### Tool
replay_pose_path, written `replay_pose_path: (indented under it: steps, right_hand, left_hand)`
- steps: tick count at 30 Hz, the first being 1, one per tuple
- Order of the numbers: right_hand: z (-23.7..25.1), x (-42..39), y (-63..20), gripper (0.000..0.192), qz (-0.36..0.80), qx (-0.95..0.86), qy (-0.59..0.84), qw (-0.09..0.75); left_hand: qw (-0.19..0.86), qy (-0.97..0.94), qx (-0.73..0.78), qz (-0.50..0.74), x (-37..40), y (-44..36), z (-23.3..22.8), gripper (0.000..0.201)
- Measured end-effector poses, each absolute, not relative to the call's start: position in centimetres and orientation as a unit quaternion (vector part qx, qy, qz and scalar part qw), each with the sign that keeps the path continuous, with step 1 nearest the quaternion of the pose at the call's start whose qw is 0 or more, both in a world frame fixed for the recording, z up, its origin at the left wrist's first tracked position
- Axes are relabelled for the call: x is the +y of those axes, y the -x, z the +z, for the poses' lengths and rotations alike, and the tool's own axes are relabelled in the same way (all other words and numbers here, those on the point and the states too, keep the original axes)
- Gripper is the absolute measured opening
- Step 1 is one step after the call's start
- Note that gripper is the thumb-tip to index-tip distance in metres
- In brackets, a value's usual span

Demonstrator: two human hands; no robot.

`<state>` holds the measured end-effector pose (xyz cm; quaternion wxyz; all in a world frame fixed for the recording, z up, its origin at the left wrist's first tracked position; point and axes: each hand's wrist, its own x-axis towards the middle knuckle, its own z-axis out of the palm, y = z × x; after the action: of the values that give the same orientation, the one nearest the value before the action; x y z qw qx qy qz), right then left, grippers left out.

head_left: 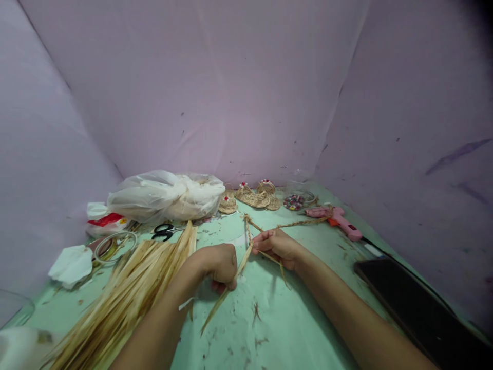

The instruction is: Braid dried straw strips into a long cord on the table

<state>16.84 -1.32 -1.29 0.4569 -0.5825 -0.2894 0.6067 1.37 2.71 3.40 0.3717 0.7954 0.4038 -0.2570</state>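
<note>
A thin braid (pixel 248 229) of dried leaf runs along the table away from my hands. Closed around one loose pale strip (pixel 242 264) at its near end is my left hand (pixel 224 267). My right hand (pixel 276 246) pinches the braid's near end, where the strands part. Another narrow strand (pixel 278 263) trails from under the right fingers toward the lower right. To the left, partly behind my left forearm, lies a large bundle of dried leaf strips (pixel 134 288).
Black-handled scissors (pixel 164 232) and a clear plastic bag (pixel 165 195) lie at the left. Small woven slippers (pixel 252 196) with red beads sit by the back wall, near a bag of beads (pixel 295 201). At right are a pink glue gun (pixel 341 220) and a dark flat tablet-like object (pixel 412 308).
</note>
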Motion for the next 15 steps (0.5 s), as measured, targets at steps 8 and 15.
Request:
replay_pose_path:
  steps: [8, 15]
  right_hand:
    - [-1.3, -1.3, -16.9, 0.008, 0.608, -0.289, 0.570, 0.471]
    - [-1.7, -1.3, -17.1, 0.007, 0.610, -0.325, 0.557, 0.460]
  left_hand:
    - [0.354, -0.772, 0.528, 0.023, 3.9, -1.5, 4.8, 0.021]
    - [0.630, -0.602, 0.478, 0.108, 3.3, -4.9, 1.5, 0.012]
